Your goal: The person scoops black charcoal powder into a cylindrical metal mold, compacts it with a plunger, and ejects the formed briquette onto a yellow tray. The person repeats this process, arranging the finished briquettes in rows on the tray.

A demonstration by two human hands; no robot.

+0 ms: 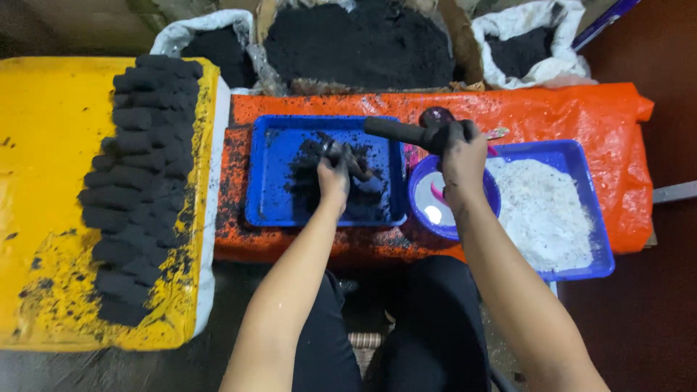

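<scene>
Black mould [347,158] gripped inside left hand's [334,176] fingers.

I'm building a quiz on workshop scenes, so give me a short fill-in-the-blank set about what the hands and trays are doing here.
1. The left hand presses into black powder in a tray coloured ____.
2. The right hand grips a dark ____-shaped tool above a purple bowl.
3. The tray on the right holds powder coloured ____.
4. The rows of black blocks lie on a ____ surface.

Missing words: blue; cylinder; white; yellow
</scene>
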